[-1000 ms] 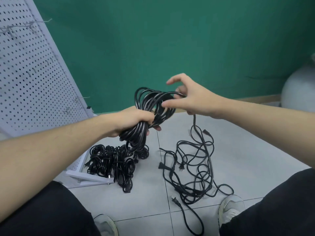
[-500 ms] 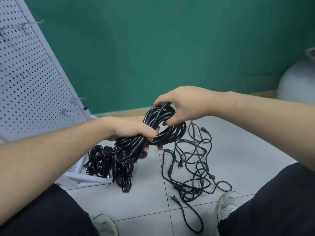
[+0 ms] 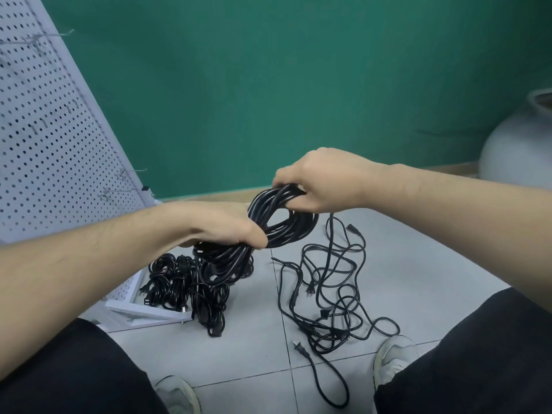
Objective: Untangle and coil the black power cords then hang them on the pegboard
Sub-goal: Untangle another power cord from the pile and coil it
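Observation:
A thick coil of black power cord (image 3: 286, 231) hangs in the air between both hands. My left hand (image 3: 227, 224) grips its lower left part, fingers wrapped round the bundle. My right hand (image 3: 322, 180) grips the coil's top from above. A loose strand runs down from the coil to a tangle of black cords (image 3: 331, 297) spread on the floor tiles. A pile of coiled black cords (image 3: 185, 285) lies by the foot of the white pegboard (image 3: 44, 130), which leans at the left with wire hooks (image 3: 119, 191) on it.
A green wall stands behind. A grey rounded vessel (image 3: 516, 144) sits at the far right. My knees in black trousers and two light shoes (image 3: 394, 357) frame the grey tiled floor. A loose plug (image 3: 298, 348) lies near the front.
My right hand, open above the coil a second ago, has closed on its top. Both hands and the coil have sunk lower in the view.

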Available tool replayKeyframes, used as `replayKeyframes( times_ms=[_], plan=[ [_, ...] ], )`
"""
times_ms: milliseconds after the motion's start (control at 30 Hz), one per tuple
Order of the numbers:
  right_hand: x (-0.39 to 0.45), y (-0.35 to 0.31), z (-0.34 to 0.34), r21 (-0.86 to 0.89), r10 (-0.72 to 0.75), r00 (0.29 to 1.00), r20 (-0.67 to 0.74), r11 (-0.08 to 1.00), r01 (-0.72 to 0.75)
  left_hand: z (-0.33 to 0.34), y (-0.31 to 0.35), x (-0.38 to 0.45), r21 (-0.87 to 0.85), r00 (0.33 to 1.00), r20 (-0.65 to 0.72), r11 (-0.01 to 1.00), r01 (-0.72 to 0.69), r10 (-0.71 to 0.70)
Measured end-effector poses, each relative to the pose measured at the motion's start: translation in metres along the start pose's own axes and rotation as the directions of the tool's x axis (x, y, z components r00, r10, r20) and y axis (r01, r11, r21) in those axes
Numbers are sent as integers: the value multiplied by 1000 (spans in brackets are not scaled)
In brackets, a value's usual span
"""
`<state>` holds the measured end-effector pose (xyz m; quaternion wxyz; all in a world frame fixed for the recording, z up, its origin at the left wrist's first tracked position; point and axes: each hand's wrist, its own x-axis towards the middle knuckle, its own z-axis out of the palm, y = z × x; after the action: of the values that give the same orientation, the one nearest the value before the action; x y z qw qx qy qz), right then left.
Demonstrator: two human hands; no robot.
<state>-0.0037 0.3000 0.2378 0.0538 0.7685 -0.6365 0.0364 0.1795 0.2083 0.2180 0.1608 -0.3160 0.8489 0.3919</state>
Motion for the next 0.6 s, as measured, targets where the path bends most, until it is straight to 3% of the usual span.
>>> replayKeyframes(
  times_ms=[67, 167, 267, 333, 500, 600],
  plan=[
    [1, 1, -5, 12, -21, 999, -35, 1000, 22, -2, -7, 3, 11, 995, -92, 1000, -24, 25],
    [0, 6, -20, -11, 16, 1000, 15, 1000, -16, -10, -22, 6, 37, 992, -126, 999, 17, -12],
    [0, 4, -26, 240, -35, 993, 110, 971, 7, -14, -29, 5, 176, 993, -81, 979, 103, -90],
    [4, 0, -24, 408, -43, 996, 80, 913, 7, -8, -23, 5, 233, 995, -19, 967, 103, -102],
    [13, 12, -7, 578, 81, 993, -87, 816, -16, 6, -7, -1, 271, 993, 93, 957, -101, 79],
    [14, 20, 6, 696, 203, 973, -107, 714, -73, 0, 0, -7, 256, 974, -23, 943, -213, 226]
  ],
)
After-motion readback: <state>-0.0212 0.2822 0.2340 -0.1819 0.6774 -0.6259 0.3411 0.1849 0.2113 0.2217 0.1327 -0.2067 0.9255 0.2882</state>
